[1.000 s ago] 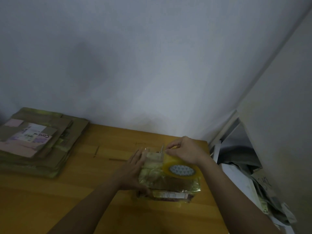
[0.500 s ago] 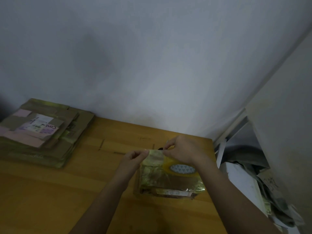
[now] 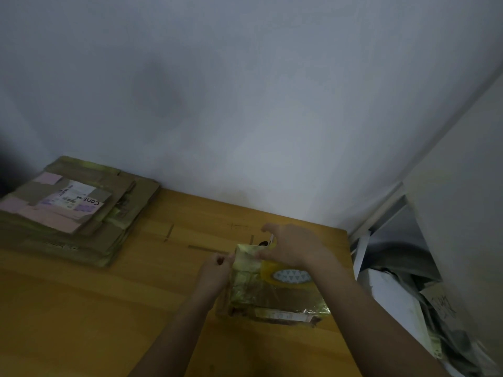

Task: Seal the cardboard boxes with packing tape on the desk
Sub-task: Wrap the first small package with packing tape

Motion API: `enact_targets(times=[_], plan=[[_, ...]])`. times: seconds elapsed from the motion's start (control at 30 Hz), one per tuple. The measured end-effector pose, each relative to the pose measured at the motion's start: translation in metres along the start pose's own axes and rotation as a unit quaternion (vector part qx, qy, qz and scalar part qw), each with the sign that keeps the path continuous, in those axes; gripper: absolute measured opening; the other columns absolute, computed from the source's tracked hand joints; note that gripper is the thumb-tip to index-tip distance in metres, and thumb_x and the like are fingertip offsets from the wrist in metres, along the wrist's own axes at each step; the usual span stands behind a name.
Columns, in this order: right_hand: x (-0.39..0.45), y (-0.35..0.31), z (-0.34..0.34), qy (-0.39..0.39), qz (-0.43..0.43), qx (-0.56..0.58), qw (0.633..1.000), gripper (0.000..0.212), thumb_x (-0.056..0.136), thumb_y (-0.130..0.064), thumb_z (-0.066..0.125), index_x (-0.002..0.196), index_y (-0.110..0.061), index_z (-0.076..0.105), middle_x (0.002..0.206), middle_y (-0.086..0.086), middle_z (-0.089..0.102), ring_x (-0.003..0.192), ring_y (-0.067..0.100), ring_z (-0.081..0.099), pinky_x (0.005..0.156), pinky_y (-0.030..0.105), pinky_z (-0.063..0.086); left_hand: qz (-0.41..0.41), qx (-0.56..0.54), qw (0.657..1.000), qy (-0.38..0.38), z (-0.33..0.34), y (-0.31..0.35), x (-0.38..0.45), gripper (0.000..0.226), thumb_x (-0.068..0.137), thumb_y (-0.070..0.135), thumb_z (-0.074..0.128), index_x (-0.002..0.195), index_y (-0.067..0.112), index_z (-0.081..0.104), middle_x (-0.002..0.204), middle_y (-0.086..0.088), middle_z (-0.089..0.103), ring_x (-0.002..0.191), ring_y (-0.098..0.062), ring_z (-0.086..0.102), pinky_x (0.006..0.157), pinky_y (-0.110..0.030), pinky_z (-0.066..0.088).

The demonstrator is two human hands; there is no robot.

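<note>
- The left hand (image 3: 215, 268) pinches the free end of a tape strip (image 3: 245, 258) at the box's far left corner, probably to keep it taut and off itself.
- The right hand (image 3: 294, 248) holds the strip's other side, fingers curled over it; something small is in its grip, but I cannot tell what.
- The tape roll (image 3: 288, 276) rests on the box (image 3: 272, 297), close for feeding out tape.
- The box sits near the desk (image 3: 81, 308) right edge; flattened cardboard (image 3: 68, 210) is stacked well apart, far left.

Tape roll (image 3: 291, 276) on box (image 3: 272, 297), flattened cardboard stack (image 3: 68, 210) far left on desk (image 3: 81, 308)
</note>
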State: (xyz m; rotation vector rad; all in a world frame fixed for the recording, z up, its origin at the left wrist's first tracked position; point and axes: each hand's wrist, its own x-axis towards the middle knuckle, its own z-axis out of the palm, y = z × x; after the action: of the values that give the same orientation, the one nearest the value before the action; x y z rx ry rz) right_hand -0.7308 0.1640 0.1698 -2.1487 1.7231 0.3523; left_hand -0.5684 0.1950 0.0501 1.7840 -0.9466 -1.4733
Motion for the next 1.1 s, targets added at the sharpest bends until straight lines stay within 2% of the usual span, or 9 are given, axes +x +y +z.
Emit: enact_targets(times=[0.07, 0.13, 0.27, 0.37, 0.5, 0.6, 0.83, 0.93, 1.1], plan=[[-0.001, 0.0, -0.001, 0.004, 0.007, 0.011, 1.0, 0.067, 0.083, -0.069, 0.057, 0.135, -0.028, 0.049, 0.112, -0.001, 0.061, 0.101, 0.02, 0.057, 0.073, 0.031, 0.043, -0.021, -0.023, 1.0, 0.0, -0.001, -0.002, 0.002, 0.021, 0.099, 0.039, 0.049, 0.095, 0.019, 0.056, 0.104, -0.004, 0.059, 0.097, -0.023, 0.06, 0.089, -0.051, 0.053], [-0.002, 0.007, -0.002, 0.005, 0.007, 0.036, 0.999, 0.065, 0.079, -0.074, 0.057, 0.125, -0.028, 0.054, 0.098, -0.006, 0.053, 0.091, 0.015, 0.052, 0.07, 0.03, 0.041, -0.036, -0.044, 0.998, 0.003, -0.002, -0.004, 0.004, 0.021, 0.099, 0.038, 0.048, 0.098, 0.018, 0.056, 0.108, -0.006, 0.061, 0.099, -0.026, 0.062, 0.087, -0.051, 0.055], [-0.002, 0.027, 0.001, 0.004, 0.009, 0.197, 0.98, 0.056, 0.076, -0.071, 0.064, 0.115, -0.031, 0.06, 0.117, -0.009, 0.056, 0.106, 0.014, 0.054, 0.081, 0.033, 0.048, -0.062, -0.103, 0.993, 0.009, -0.004, -0.006, 0.005, 0.022, 0.101, 0.03, 0.047, 0.101, 0.011, 0.057, 0.107, -0.009, 0.063, 0.095, -0.025, 0.064, 0.084, -0.047, 0.057], [0.0, 0.033, 0.007, 0.02, -0.001, 0.283, 0.959, 0.039, 0.077, -0.061, 0.071, 0.102, -0.031, 0.064, 0.113, -0.005, 0.059, 0.103, 0.013, 0.056, 0.077, 0.03, 0.048, -0.071, -0.122, 0.99, -0.009, -0.006, -0.008, 0.003, 0.027, 0.1, 0.029, 0.049, 0.107, 0.005, 0.058, 0.106, -0.01, 0.063, 0.092, -0.023, 0.065, 0.08, -0.043, 0.058], [0.002, 0.027, 0.014, 0.043, -0.031, 0.293, 0.955, 0.033, 0.076, -0.06, 0.072, 0.089, -0.031, 0.064, 0.095, -0.001, 0.063, 0.088, 0.019, 0.061, 0.071, 0.041, 0.049, -0.055, -0.103, 0.993, -0.007, -0.011, -0.014, 0.003, 0.023, 0.1, 0.029, 0.05, 0.095, 0.007, 0.057, 0.09, -0.007, 0.06, 0.082, -0.018, 0.062, 0.077, -0.039, 0.058], [0.002, 0.02, 0.019, 0.05, -0.031, 0.275, 0.96, 0.032, 0.08, -0.058, 0.07, 0.094, -0.032, 0.059, 0.087, -0.018, 0.051, 0.08, 0.003, 0.05, 0.061, 0.025, 0.038, -0.039, -0.069, 0.997, -0.006, -0.015, -0.021, 0.006, 0.024, 0.099, 0.03, 0.051, 0.093, 0.008, 0.055, 0.087, -0.006, 0.056, 0.077, -0.018, 0.057, 0.068, -0.032, 0.053], [0.002, 0.018, 0.027, 0.075, -0.034, 0.262, 0.962, 0.03, 0.08, -0.059, 0.069, 0.092, -0.034, 0.058, 0.075, -0.02, 0.047, 0.067, -0.004, 0.043, 0.056, 0.02, 0.03, 0.015, -0.034, 0.999, -0.026, -0.014, -0.035, 0.011, 0.023, 0.098, 0.029, 0.053, 0.088, 0.008, 0.055, 0.083, -0.005, 0.055, 0.072, -0.016, 0.053, 0.065, -0.027, 0.047], [0.002, 0.02, 0.03, 0.081, -0.037, 0.267, 0.96, 0.033, 0.078, -0.061, 0.069, 0.092, -0.032, 0.062, 0.075, -0.018, 0.05, 0.065, -0.001, 0.046, 0.058, 0.022, 0.033, 0.019, -0.063, 0.997, -0.03, -0.013, -0.04, 0.013, 0.026, 0.096, 0.028, 0.058, 0.088, 0.004, 0.056, 0.083, -0.006, 0.057, 0.074, -0.017, 0.055, 0.067, -0.027, 0.049], [0.0, 0.016, 0.029, 0.086, -0.036, 0.268, 0.959, 0.034, 0.077, -0.061, 0.069, 0.087, -0.029, 0.064, 0.076, -0.008, 0.059, 0.059, 0.008, 0.049, 0.057, 0.029, 0.037, 0.027, -0.097, 0.994, -0.039, -0.006, -0.044, 0.017, 0.026, 0.094, 0.025, 0.06, 0.091, -0.001, 0.056, 0.08, -0.005, 0.057, 0.073, -0.014, 0.058, 0.061, -0.02, 0.052]])
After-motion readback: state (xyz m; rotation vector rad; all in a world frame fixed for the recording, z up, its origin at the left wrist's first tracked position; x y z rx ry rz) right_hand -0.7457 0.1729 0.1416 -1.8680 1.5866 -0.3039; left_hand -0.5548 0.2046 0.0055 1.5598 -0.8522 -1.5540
